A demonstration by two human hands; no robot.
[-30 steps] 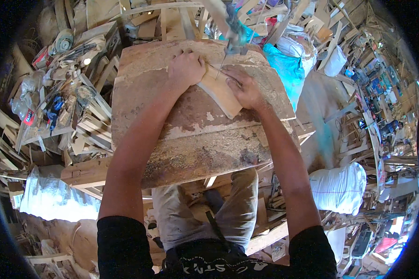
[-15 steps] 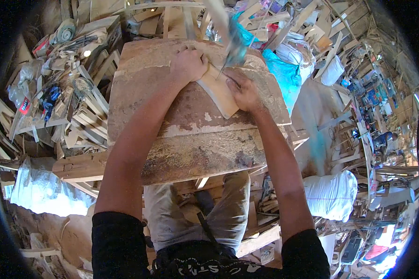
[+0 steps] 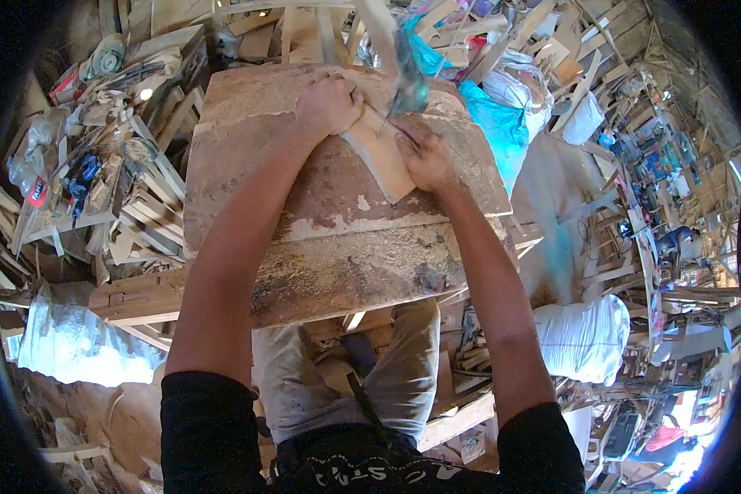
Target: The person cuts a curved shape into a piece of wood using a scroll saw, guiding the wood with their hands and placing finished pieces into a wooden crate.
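A short, curved piece of pale wood (image 3: pixel 376 161) lies flat on the sawdust-covered worktable (image 3: pixel 247 185). My left hand (image 3: pixel 329 104) is closed over its far left end, the fingers curled over the edge. Along the wood's right side, my right hand (image 3: pixel 426 159) grips with bent fingers, the thumb partly hidden. Between my hands a thin, dark band-saw blade (image 3: pixel 384 123) comes down to the wood, under a blurred teal and grey machine part (image 3: pixel 408 86). How deep the blade sits in the wood cannot be made out.
Wood offcuts (image 3: pixel 152 210) are heaped left of the table, beside a plastic bottle (image 3: pixel 25 177). A turquoise sack (image 3: pixel 494 123) stands at the far right, and a white sack (image 3: pixel 586 337) lies nearer. A thick beam (image 3: pixel 136 296) juts out at the table's near left.
The piece of wood and both hands have shifted slightly away from me, past the blade. My grip looks the same. The whole view has moved a little.
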